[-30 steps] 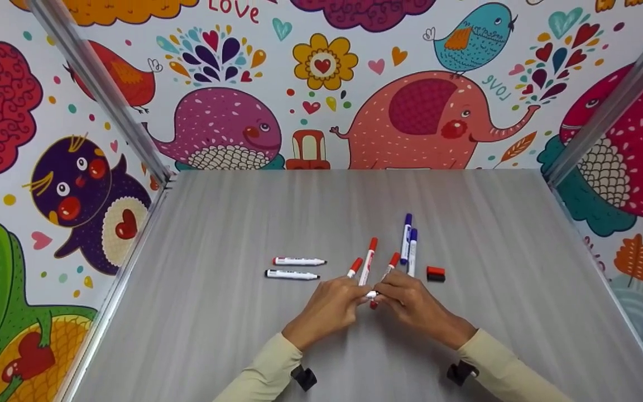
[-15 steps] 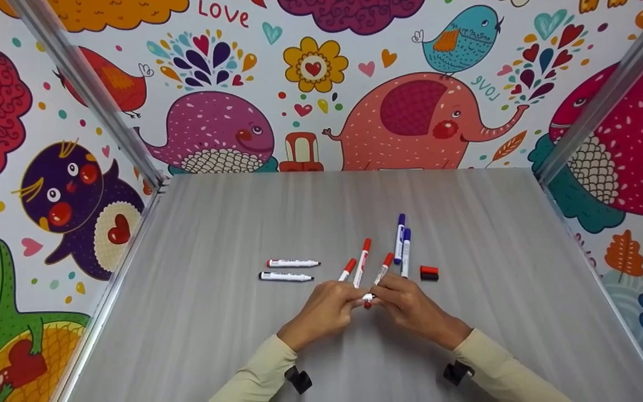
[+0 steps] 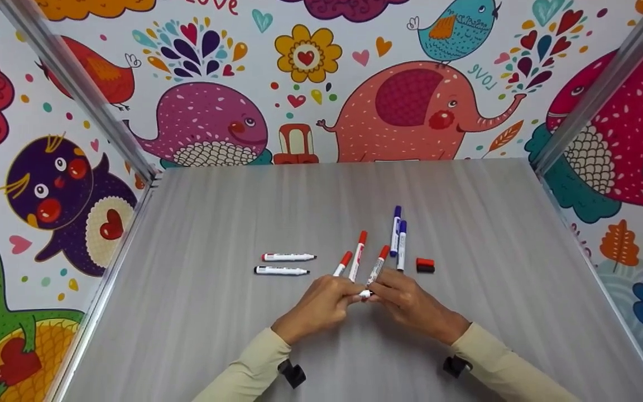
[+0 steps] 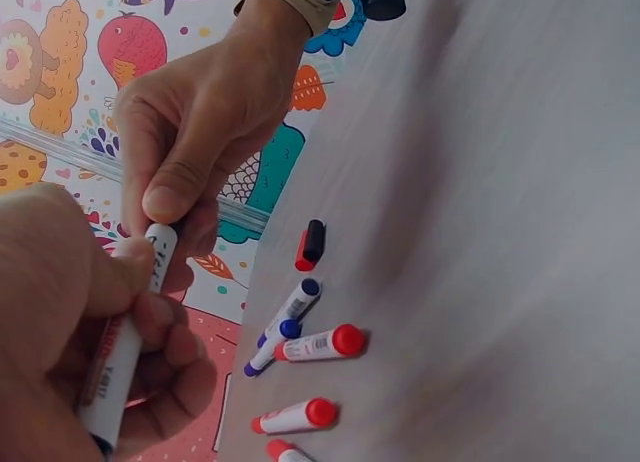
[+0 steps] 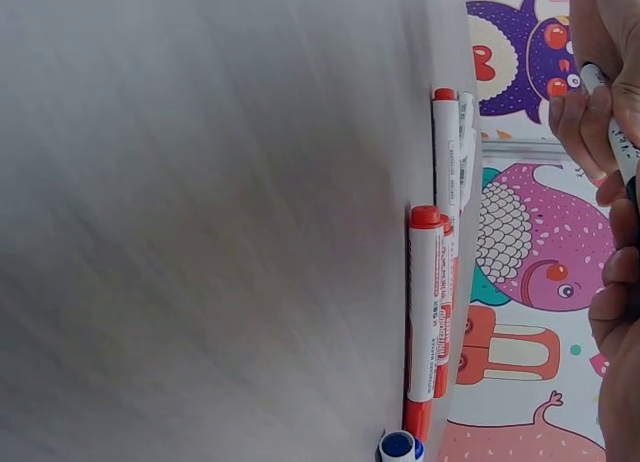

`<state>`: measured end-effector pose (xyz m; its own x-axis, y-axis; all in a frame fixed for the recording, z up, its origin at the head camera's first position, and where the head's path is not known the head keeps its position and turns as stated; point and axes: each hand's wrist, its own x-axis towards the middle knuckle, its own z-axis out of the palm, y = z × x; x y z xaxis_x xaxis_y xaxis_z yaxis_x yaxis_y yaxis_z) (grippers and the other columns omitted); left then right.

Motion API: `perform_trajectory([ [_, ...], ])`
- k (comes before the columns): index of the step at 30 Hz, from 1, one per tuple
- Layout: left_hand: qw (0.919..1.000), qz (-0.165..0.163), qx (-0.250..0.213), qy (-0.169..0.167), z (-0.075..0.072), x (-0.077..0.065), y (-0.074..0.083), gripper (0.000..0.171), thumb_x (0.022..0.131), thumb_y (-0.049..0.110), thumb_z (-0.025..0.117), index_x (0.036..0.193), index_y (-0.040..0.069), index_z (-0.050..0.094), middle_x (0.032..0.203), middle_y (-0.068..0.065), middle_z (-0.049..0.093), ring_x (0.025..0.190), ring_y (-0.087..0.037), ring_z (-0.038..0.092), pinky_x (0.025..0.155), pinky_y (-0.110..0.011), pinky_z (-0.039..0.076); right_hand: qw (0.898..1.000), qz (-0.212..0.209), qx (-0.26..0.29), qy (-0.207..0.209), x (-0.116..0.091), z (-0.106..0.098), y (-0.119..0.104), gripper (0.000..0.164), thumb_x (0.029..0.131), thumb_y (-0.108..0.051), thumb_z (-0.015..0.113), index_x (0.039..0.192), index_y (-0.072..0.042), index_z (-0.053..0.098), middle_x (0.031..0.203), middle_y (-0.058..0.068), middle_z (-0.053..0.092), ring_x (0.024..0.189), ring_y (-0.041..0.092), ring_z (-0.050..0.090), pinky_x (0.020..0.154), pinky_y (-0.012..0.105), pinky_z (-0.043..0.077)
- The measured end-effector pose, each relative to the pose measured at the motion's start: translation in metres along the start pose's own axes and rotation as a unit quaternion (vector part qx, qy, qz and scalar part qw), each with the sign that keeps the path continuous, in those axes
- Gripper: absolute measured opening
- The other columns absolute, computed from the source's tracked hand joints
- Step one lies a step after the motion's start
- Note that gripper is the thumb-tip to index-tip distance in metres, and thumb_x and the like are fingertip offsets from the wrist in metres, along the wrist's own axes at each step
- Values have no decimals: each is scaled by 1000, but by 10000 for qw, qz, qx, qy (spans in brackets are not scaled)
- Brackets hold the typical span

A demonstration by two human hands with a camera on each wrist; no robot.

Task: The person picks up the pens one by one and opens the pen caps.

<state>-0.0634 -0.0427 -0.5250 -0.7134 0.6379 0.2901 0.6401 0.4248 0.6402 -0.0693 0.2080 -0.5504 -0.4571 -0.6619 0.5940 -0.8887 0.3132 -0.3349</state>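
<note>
My left hand [image 3: 321,301] grips the white barrel of a marker [image 4: 118,367], its thumb lying along the side. The marker has a dark back end in the left wrist view. From the other side my right hand [image 3: 413,301] pinches the dark cap end [image 5: 632,188] of the same marker, mostly hidden by fingers. Both hands meet just above the table. Under and beyond them lie red-capped markers [image 3: 358,257], one partly covered by the right hand's fingers. Two blue markers [image 3: 396,231] rest just past the right hand.
Left of the hands, a red-ended marker [image 3: 289,257] and a black-ended marker [image 3: 282,271] lie uncapped, side by side. A red cap [image 3: 425,261] and a black cap [image 3: 425,269] sit together at the right. Patterned walls surround the grey table [image 3: 215,212].
The head view has shifted slightly. Both hands stay together on the marker with little movement, and the markers and caps on the table lie as before.
</note>
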Motion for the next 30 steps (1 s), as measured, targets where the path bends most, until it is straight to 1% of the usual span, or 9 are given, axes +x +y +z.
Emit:
perform_trajectory([
  [3, 9999, -91, -34, -93, -2, 0, 3, 20, 101, -1, 74, 112, 10, 86, 91, -4, 80, 73, -5, 50, 67, -18, 39, 9999, -151, -51, 19, -1, 0, 1, 30, 102, -11, 76, 132, -9, 76, 114, 6, 70, 103, 20, 68, 93, 30, 60],
  [5, 9998, -105, 26, -154, -4, 1, 6, 18, 101, -1, 73, 108, 10, 85, 85, -2, 77, 73, -6, 50, 68, -19, 39, 9992, -342, -159, 96, -2, 0, 2, 26, 106, -14, 72, 130, -7, 75, 112, 6, 68, 100, 19, 67, 90, 29, 59],
  [10, 9996, -56, 77, -250, -8, 2, 13, 15, 102, 1, 72, 103, 10, 83, 79, 3, 70, 72, -6, 50, 69, -20, 39, 9950, -802, -528, 283, -2, -1, 3, 25, 112, -20, 62, 127, -3, 73, 107, 6, 66, 95, 18, 63, 83, 27, 56],
  [15, 9995, -70, -90, -311, -14, 2, 18, 21, 101, -1, 73, 116, 9, 85, 88, 0, 77, 74, -6, 52, 69, -21, 42, 9920, -982, -687, 388, -2, -3, 1, 27, 112, -18, 63, 130, -1, 73, 111, 6, 69, 98, 19, 65, 85, 28, 58],
  [17, 9992, -77, -185, -342, -17, 2, 20, 25, 101, -1, 74, 121, 8, 85, 92, -2, 80, 75, -7, 53, 70, -21, 44, 9901, -1062, -773, 490, -1, -4, -1, 26, 111, -18, 65, 129, -1, 74, 107, 5, 69, 95, 19, 64, 83, 28, 57],
  [22, 9973, -94, -497, -526, -23, 1, 27, 31, 101, -4, 72, 127, 8, 83, 102, -2, 83, 76, -6, 54, 69, -18, 43, 9821, -1401, -1035, 723, 1, -7, -5, 23, 113, -20, 62, 119, -1, 75, 93, 2, 61, 85, 17, 58, 75, 28, 50],
  [25, 9952, -164, -701, -669, -25, -2, 31, 34, 102, -5, 70, 131, 9, 81, 107, -1, 83, 77, -5, 55, 69, -16, 43, 9775, -1579, -1138, 808, 2, -9, -8, 25, 114, -21, 61, 114, -1, 75, 91, 3, 60, 82, 17, 57, 73, 27, 48],
  [28, 9934, -201, -816, -777, -26, -4, 34, 34, 103, -3, 70, 133, 8, 80, 105, 0, 82, 77, -4, 55, 68, -15, 42, 9747, -1697, -1181, 850, 2, -10, -11, 25, 113, -21, 62, 112, 0, 76, 90, 3, 62, 82, 17, 58, 73, 27, 50],
  [30, 9930, -157, -836, -815, -26, -3, 36, 33, 104, -3, 69, 133, 9, 80, 103, 0, 81, 76, -4, 55, 67, -14, 41, 9727, -1769, -1210, 892, 1, -11, -11, 24, 113, -20, 63, 112, 0, 77, 89, 4, 63, 81, 17, 58, 73, 26, 50],
])
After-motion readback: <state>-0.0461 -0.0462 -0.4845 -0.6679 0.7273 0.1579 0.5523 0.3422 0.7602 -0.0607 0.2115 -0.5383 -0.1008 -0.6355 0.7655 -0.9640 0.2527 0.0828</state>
